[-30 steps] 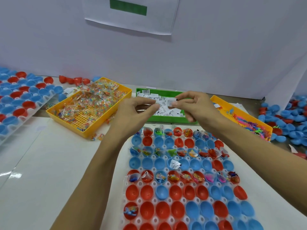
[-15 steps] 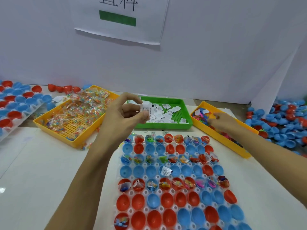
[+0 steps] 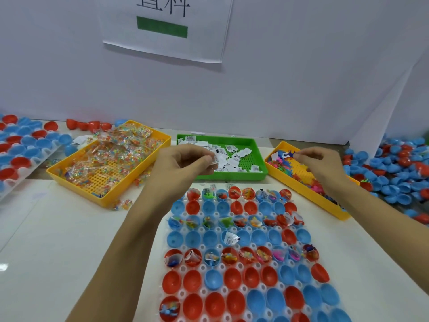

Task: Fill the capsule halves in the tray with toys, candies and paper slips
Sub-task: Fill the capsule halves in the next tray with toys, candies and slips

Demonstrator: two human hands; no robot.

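Nearest me lies the tray, its red and blue halves cup-side up so things drop straight in. The near rows are mostly bare; filled rows alternate with bare ones further back, so I judge the job partly done. One slip already sits in a blue half mid-tray.

Beyond the tray's far edge, my left hand pinches a few slips between thumb and fingertips, held ready above the cups. My right hand pinches a blue toy over the toy bin, lifted just off the pile.

Behind them the three bins sit side by side within reach: candy bin, slip bin, toys.
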